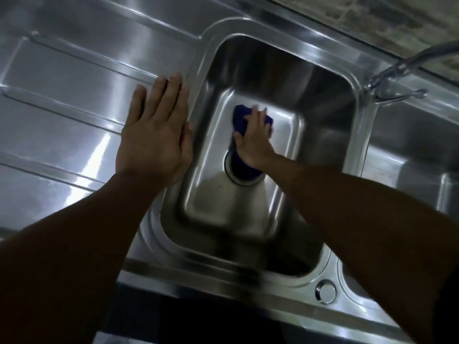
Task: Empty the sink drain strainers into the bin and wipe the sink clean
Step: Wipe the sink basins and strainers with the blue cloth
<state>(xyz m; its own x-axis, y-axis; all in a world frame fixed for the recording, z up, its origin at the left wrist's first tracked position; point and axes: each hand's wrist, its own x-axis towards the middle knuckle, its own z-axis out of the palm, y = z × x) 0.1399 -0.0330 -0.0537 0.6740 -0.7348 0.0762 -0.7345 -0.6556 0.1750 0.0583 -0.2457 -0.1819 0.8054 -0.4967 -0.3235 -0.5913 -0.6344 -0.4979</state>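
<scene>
A stainless steel sink basin [213, 207] fills the middle of the head view. My right hand [255, 137] reaches down into it and presses a dark blue cloth [239, 115] flat against the basin floor, fingers spread over it. The cloth runs back under my palm and covers most of the round drain opening [229, 170], so no strainer shows. My left hand [156, 130] lies flat, fingers straight, on the steel drainboard [62, 78] at the basin's left rim.
A chrome tap [395, 80] with a lever stands at the back right, its spout reaching off frame. A second basin [422, 155] lies to the right. A round chrome button [325, 291] sits on the front rim. A tiled wall runs behind.
</scene>
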